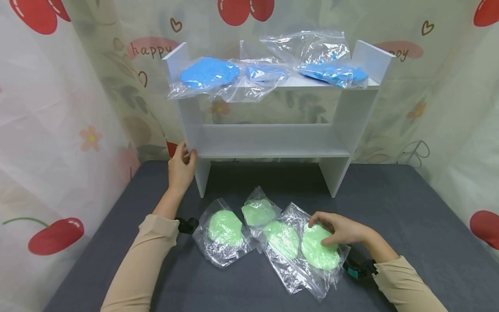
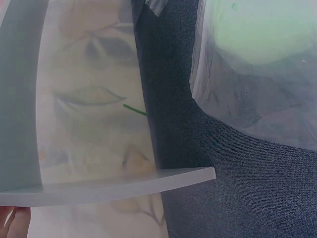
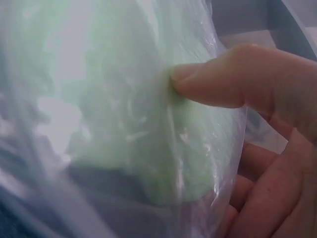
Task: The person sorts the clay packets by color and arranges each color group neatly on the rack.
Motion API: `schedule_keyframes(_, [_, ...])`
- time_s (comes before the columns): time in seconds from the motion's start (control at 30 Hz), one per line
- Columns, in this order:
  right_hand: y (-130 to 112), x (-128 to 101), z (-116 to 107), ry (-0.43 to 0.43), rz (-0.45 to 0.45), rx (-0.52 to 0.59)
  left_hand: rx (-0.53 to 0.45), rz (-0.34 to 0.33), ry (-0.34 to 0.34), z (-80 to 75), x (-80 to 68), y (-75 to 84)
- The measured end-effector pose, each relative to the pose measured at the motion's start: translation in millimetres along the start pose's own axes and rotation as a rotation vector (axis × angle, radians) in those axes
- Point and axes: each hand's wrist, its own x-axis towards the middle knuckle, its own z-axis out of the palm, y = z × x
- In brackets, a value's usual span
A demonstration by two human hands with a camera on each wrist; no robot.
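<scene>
My left hand (image 1: pixel 181 169) is at the left side panel of a white shelf unit (image 1: pixel 273 141); in the left wrist view its fingertips (image 2: pixel 19 223) touch the panel's outer face. Several clear zip bags with flat, round light green lumps lie on the table before the shelf. My right hand (image 1: pixel 343 227) pinches the rightmost bag of green (image 1: pixel 317 249). Seen from the right wrist, the thumb (image 3: pixel 213 82) presses the front of that bag, and the other fingers are behind its edge. Left of it lie the other green bags (image 1: pixel 281 238), partly overlapping.
Three clear bags with blue contents, such as the left one (image 1: pixel 210 73), lie on the upper shelf. A middle board (image 1: pixel 269 141) spans the unit below them. Dark cloth covers the table (image 1: pixel 390 208). Printed curtains (image 1: pixel 97 108) hang round it, and a thin cable (image 1: pixel 417 149) is at the back right.
</scene>
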Motion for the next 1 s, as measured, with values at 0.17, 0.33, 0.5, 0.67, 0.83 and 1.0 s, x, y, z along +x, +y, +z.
schedule_keyframes(0.17, [-3,-2,-2,-0.011,-0.003,0.044,0.002,0.005,0.004,1.2,0.6,-1.4])
schedule_keyframes(0.33, [-3,-5,-6,0.001,-0.006,0.073,0.006,0.011,0.002,1.2,0.3,-2.1])
schedule_keyframes(0.5, [-5,-7,-12,0.018,-0.025,0.087,0.002,0.009,-0.001,0.8,0.0,-2.3])
schedule_keyframes(0.67, [-9,-10,-20,0.046,-0.068,0.061,0.005,0.009,-0.002,0.7,0.0,-2.4])
schedule_keyframes(0.83, [-12,-13,-27,0.09,-0.109,0.053,0.005,0.009,-0.002,0.9,0.3,-3.1])
schedule_keyframes(1.0, [-15,-15,-30,0.153,-0.162,0.096,0.006,0.006,0.003,1.3,0.5,-3.5])
